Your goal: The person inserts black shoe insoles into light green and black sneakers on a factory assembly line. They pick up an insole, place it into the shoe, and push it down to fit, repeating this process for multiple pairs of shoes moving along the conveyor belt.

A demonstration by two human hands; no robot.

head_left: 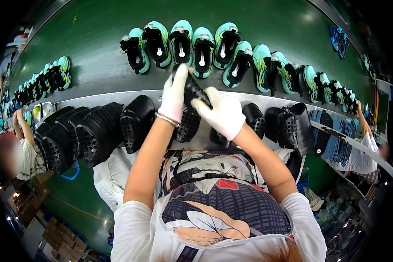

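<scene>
Both gloved hands raised: left hand (174, 92) & right hand (222, 112) clamped on a black perforated sole (192, 89). Teal shoes (181, 41) on green conveyor (96, 65) behind; black sole stacks (96, 131) along the ledge.

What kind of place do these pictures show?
Most likely a shoe factory assembly line. Teal shoes lie in a row on a green conveyor belt, stacks of black insoles wait along its edge, and the gloved left hand and right hand hold one insole.
</scene>
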